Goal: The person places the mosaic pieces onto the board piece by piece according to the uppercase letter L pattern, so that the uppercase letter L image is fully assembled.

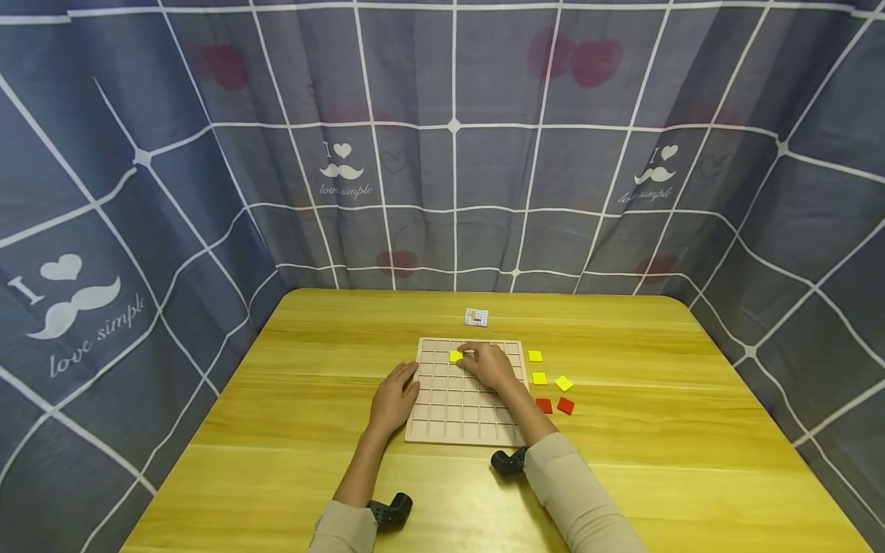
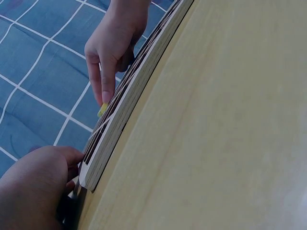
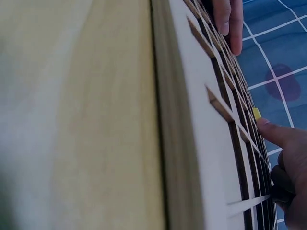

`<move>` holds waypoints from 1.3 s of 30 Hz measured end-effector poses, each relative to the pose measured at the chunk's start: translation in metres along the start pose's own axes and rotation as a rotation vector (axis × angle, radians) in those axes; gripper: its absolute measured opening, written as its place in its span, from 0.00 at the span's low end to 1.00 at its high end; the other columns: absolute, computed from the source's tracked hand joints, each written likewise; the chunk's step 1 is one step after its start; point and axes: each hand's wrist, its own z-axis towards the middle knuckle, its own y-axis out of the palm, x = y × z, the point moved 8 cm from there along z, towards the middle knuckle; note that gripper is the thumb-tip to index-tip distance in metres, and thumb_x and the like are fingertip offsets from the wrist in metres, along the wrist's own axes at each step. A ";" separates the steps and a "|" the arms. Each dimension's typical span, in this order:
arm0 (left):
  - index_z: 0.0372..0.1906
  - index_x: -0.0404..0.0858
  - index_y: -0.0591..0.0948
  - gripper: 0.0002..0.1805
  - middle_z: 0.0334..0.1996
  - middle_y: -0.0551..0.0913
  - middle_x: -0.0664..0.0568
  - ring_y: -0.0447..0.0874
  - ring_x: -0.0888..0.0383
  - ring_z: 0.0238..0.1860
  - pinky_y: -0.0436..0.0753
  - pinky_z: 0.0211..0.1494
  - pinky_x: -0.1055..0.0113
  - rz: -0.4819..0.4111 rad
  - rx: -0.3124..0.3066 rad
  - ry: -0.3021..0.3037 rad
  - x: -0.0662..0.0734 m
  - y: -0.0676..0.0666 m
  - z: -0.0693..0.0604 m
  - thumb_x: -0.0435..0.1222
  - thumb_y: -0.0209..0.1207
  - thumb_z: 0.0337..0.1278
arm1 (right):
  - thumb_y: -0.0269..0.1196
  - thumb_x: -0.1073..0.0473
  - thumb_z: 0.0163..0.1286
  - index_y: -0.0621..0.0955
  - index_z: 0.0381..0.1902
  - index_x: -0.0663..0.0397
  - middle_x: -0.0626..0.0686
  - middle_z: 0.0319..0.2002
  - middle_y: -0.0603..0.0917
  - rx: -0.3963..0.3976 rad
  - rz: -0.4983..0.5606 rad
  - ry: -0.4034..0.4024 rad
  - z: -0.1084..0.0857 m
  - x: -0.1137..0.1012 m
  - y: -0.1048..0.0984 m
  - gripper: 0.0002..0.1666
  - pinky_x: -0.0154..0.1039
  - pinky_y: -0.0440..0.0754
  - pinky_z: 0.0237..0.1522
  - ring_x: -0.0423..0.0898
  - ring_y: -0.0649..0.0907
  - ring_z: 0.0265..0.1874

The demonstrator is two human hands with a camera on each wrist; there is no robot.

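A pale wooden grid board point(image 1: 442, 432) lies on the table. Near its far edge, the right hand point(image 1: 488, 366) pinches a yellow tile point(image 1: 455, 356) by its right side; in the left wrist view, thumb and finger of the right hand point(image 2: 112, 50) meet on the yellow tile point(image 2: 102, 110), which is tilted. The right wrist view has the yellow tile point(image 3: 256, 113) at the fingertip of the right hand point(image 3: 292, 167). Resting against the board's left edge is the left hand point(image 1: 392, 399), fingers extended; its fingertips touch the board's corner in the left wrist view.
Right of the board lie yellow tiles point(image 1: 539, 378) and red tiles point(image 1: 565, 405). A small patterned card point(image 1: 475, 317) is behind the board on the wooden table point(image 1: 332, 338). Grid-patterned curtains point(image 1: 415, 169) stand around the table's back and sides.
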 end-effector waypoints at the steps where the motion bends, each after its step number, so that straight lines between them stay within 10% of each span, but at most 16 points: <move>1: 0.61 0.34 0.72 0.22 0.61 0.71 0.45 0.61 0.47 0.65 0.62 0.65 0.48 0.001 -0.001 0.000 0.000 0.000 0.000 0.36 0.54 0.63 | 0.65 0.49 0.60 0.83 0.47 0.47 0.45 0.11 0.66 0.002 -0.007 -0.001 0.000 0.000 0.000 0.18 0.32 0.55 0.12 0.39 0.58 0.10; 14: 0.60 0.35 0.73 0.21 0.60 0.72 0.46 0.62 0.48 0.65 0.62 0.65 0.49 0.009 0.007 0.002 0.003 -0.002 -0.001 0.36 0.54 0.62 | 0.64 0.51 0.62 0.81 0.51 0.53 0.46 0.10 0.66 0.009 0.081 -0.024 -0.004 0.003 -0.008 0.21 0.31 0.57 0.11 0.39 0.57 0.09; 24: 0.59 0.35 0.74 0.21 0.60 0.73 0.46 0.64 0.47 0.64 0.64 0.64 0.48 0.036 0.022 0.007 0.003 -0.001 -0.001 0.36 0.55 0.61 | 0.65 0.56 0.61 0.81 0.50 0.56 0.47 0.10 0.63 0.156 0.115 0.073 -0.027 0.057 -0.086 0.19 0.31 0.55 0.11 0.40 0.58 0.09; 39: 0.59 0.35 0.74 0.21 0.60 0.72 0.46 0.63 0.47 0.64 0.64 0.64 0.48 0.041 0.016 0.010 0.005 -0.002 -0.001 0.35 0.55 0.62 | 0.66 0.53 0.59 0.79 0.53 0.57 0.48 0.14 0.68 -0.008 0.030 0.174 -0.048 0.107 -0.097 0.25 0.35 0.63 0.15 0.42 0.65 0.13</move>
